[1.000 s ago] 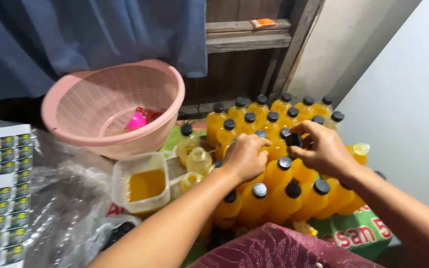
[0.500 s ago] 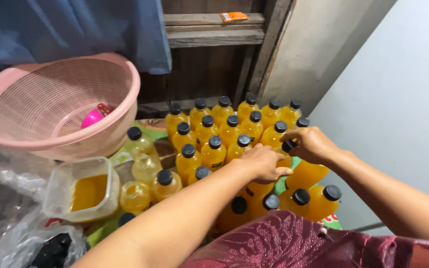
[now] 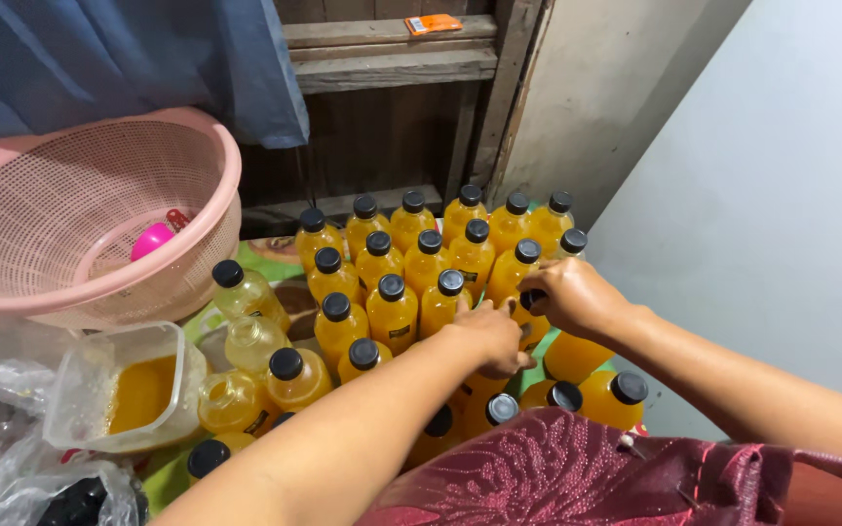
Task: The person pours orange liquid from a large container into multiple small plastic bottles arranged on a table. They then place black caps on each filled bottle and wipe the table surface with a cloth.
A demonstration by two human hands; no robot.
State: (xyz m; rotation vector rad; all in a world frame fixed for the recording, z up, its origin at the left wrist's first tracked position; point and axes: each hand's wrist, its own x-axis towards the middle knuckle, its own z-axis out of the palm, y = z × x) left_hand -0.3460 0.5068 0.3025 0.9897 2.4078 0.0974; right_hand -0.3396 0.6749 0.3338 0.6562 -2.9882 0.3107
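Both hands meet at one small clear plastic bottle of orange liquid with a black screw cap [image 3: 532, 310], standing at the right end of the middle row, among a crowd of like bottles [image 3: 394, 310] packed in rows. The right hand [image 3: 573, 295] curls over the bottle's top, its fingers [image 3: 540, 292] closed around the cap. The left hand [image 3: 485, 336] lies just beside it, fingers bent down against the bottle's shoulder; whether they truly grip it or only steady it I cannot tell, since the hand hides the contact.

Against the picture from a second ago, the hands have shifted toward the right edge of the cluster and drawn closer together, and the view has swung left, so the pink plastic mesh basket [image 3: 80, 209] now fills the left side. A bright pink round object [image 3: 151, 240] lies inside it. Judging from this, the work has passed from one bottle on to another.

In front of the basket stands a clear square plastic tub [image 3: 99, 390] partly filled with orange liquid, and next to it two bottles without caps [image 3: 246, 341]. Crumpled clear plastic [image 3: 12, 477] lies at the lower left, and dark red patterned cloth [image 3: 557, 477] covers the near foreground.
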